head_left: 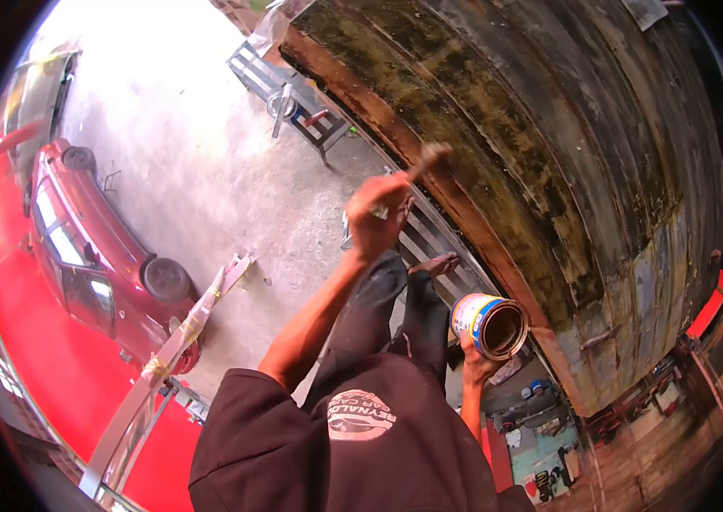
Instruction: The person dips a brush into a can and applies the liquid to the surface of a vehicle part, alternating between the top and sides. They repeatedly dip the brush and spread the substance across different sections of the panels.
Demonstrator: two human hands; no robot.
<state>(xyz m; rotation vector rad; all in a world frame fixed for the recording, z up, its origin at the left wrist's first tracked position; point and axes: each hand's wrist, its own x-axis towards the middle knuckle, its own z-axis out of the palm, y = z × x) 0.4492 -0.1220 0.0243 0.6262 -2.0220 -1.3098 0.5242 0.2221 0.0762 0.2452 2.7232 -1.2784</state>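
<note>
My left hand (376, 213) is raised in front of me, its fingers closed round the handle of a paintbrush (431, 159). The bristle end is blurred and overlaps the rusty brown edge of a large ribbed panel (541, 162), which looks like a vehicle roof. Lower down, my right hand (475, 365) grips a paint can (467, 316) with a blue, yellow and white label. The can is open and tilted, its mouth facing me, with brown residue on the inner wall. Worn dark and yellowish patches cover the panel.
My bare feet (437, 264) stand on a slatted plank (417, 243) beside the panel. Ahead is a slatted bench (255, 72) with another can (280, 105) on it. A red car (97, 247) is parked to the left, behind a wrapped beam (157, 367). Tools lie low on the right.
</note>
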